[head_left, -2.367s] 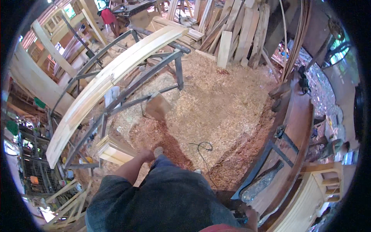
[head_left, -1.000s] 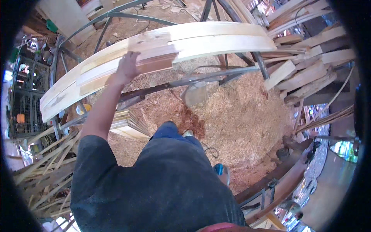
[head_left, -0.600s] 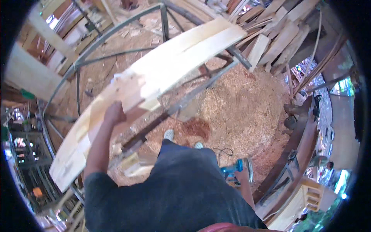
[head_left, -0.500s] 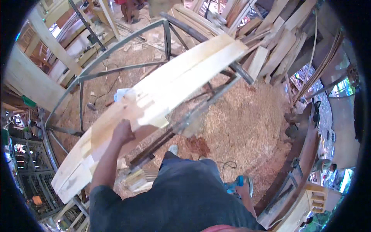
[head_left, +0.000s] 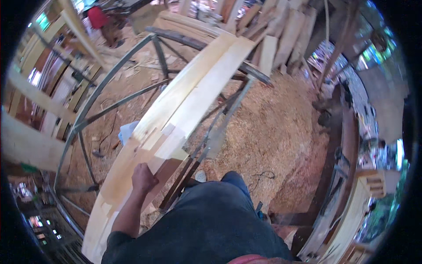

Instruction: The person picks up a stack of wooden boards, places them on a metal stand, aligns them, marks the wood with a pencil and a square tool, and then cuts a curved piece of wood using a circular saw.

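Note:
A long pale laminated plank panel, slightly curved, lies diagonally across a metal frame. Darker, shorter pieces show along its middle and lower part. My left hand is on the panel's lower half, fingers curled closed against the wood. A teal power tool peeks out beside my right hip, mostly hidden by my body. My right hand is beside it, too hidden and blurred to make out its fingers.
Shavings cover the floor, with a black cord. Boards lean at the back. A person in red stands top left. A dark curved timber and pale wooden furniture line the right. A blue-white object lies left of the panel.
My left arm went from low at my side onto the panel, which now lies more steeply across the view. The teal tool, clearly held at my right a moment ago, is now mostly hidden.

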Action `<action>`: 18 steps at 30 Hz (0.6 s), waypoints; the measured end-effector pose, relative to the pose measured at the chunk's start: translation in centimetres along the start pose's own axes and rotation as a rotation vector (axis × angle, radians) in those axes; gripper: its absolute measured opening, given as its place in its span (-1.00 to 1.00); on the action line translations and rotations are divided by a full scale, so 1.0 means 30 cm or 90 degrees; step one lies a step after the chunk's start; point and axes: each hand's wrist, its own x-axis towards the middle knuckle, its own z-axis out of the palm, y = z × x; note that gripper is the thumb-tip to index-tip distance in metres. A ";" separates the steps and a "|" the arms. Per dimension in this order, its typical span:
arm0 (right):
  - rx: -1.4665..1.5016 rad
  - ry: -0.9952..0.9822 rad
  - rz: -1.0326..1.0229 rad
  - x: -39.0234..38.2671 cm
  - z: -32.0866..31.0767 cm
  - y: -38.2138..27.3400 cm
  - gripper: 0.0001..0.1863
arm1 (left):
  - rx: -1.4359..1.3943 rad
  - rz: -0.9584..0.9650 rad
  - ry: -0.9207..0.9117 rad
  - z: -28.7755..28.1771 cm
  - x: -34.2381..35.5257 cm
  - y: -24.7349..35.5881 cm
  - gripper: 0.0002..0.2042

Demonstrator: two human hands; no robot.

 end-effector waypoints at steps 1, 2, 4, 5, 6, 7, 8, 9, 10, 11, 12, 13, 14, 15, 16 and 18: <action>0.015 0.012 0.009 -0.015 0.014 0.003 -0.53 | 0.004 -0.007 0.022 -0.001 0.016 0.018 -0.58; 0.025 0.017 0.020 -0.030 0.013 -0.010 -0.52 | 0.011 0.008 0.015 -0.010 0.034 0.043 -0.58; 0.041 0.014 0.063 -0.045 0.012 -0.058 -0.53 | 0.002 0.005 -0.012 -0.035 0.077 0.113 -0.54; 0.046 0.006 0.089 -0.045 0.007 -0.091 -0.54 | 0.010 0.017 -0.017 -0.038 0.119 0.151 -0.54; 0.041 -0.003 0.106 -0.031 -0.009 -0.093 -0.54 | 0.005 0.021 -0.017 -0.037 0.169 0.189 -0.52; 0.035 -0.013 0.125 -0.018 -0.026 -0.094 -0.55 | -0.002 0.022 -0.018 -0.033 0.214 0.228 -0.50; 0.046 -0.022 0.071 0.014 -0.031 -0.075 -0.54 | -0.002 0.023 -0.023 -0.035 0.254 0.269 -0.50; 0.053 -0.027 0.046 0.040 -0.036 -0.059 -0.53 | -0.020 0.073 0.009 -0.040 0.293 0.314 -0.48; 0.059 -0.033 0.020 0.068 -0.041 -0.043 -0.52 | -0.038 0.121 0.044 -0.046 0.333 0.356 -0.47; 0.056 -0.037 0.000 0.105 -0.049 -0.028 -0.51 | -0.037 0.120 0.042 -0.038 0.381 0.395 -0.47; 0.073 -0.038 -0.005 0.149 -0.042 -0.004 -0.51 | -0.029 0.148 0.075 -0.019 0.442 0.443 -0.45; 0.083 -0.045 -0.002 0.197 -0.047 0.023 -0.50 | -0.021 0.171 0.107 -0.017 0.490 0.507 -0.44; 0.095 -0.047 0.006 0.248 -0.051 0.050 -0.50 | -0.020 0.169 0.107 -0.027 0.536 0.572 -0.44; 0.106 -0.050 0.014 0.312 -0.063 0.067 -0.50 | -0.009 0.172 0.092 -0.048 0.578 0.643 -0.42; 0.120 -0.054 0.018 0.385 -0.075 0.103 -0.49 | 0.003 0.172 0.081 -0.068 0.619 0.715 -0.40; 0.148 -0.059 0.028 0.544 -0.092 0.177 -0.48 | 0.044 0.155 0.050 -0.067 0.742 0.809 -0.40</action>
